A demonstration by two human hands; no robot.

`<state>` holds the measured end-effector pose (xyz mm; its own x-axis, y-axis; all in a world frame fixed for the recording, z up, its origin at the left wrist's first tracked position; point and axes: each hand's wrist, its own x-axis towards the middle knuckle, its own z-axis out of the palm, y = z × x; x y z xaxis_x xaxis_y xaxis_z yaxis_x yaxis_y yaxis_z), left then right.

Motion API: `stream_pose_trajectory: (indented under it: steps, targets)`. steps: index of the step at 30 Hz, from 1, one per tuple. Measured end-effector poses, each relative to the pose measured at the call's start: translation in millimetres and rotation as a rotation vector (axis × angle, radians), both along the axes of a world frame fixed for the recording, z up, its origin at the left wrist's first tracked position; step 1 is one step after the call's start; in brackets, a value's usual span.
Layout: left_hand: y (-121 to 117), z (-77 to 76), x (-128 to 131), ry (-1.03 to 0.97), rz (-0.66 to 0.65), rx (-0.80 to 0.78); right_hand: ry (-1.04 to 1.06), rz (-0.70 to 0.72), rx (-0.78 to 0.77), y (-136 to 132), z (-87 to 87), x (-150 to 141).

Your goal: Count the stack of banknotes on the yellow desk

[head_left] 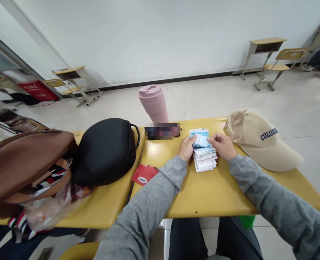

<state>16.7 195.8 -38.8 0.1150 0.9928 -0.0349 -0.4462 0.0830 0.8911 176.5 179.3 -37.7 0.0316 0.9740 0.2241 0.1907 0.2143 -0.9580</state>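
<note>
My left hand (187,148) is closed on the left side of a small light-blue printed packet (201,141), thumb on top. At its right edge, the fingers of my right hand (224,146) pinch the same packet. Just below it on the yellow desk lies a stack of thin white and pale-blue packets (205,159), slightly fanned toward me. Another blue-and-white packet (199,132) shows right behind the held one. What the packets contain cannot be seen.
A pink tumbler (154,104) stands behind a blurred-out dark flat object (162,131). The beige cap (253,139) lies at right. Leftward are a red pouch (144,174), a black rounded case (105,151), a brown bag (26,166) and a clear plastic bag (50,209). Desk edge (211,213) faces me.
</note>
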Motion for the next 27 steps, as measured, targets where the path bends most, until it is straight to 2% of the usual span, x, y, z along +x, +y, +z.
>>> stream_pose_trajectory:
  steps: [11, 27]
  targets:
    - [4.1, -4.8, -0.4, 0.005, 0.024, 0.003, 0.131, 0.078, 0.012, -5.5, 7.9, -4.0]
    - [1.4, -2.5, -0.8, 0.018, 0.019, 0.015, 0.135, 0.075, -0.006, -6.1, 9.3, -4.2]
